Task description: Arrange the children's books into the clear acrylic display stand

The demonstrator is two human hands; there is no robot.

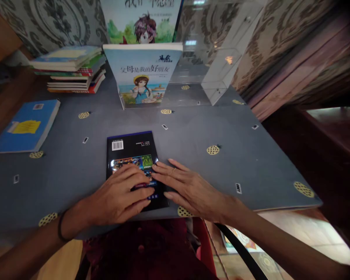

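A black book with a barcode and small colourful pictures on its upper face lies near the table's front edge. Spread over its lower left part is my left hand, fingers stretched out and resting on the cover. From the right, my right hand lies flat with its fingertips at the book's right edge, close to the left fingers. Neither hand grips anything. Part of the cover is hidden under the left hand.
A clear acrylic stand at the back holds a light-blue book and another book above it. Back left stands a pile of books; a blue book lies at the left. The patterned grey tablecloth covers the table.
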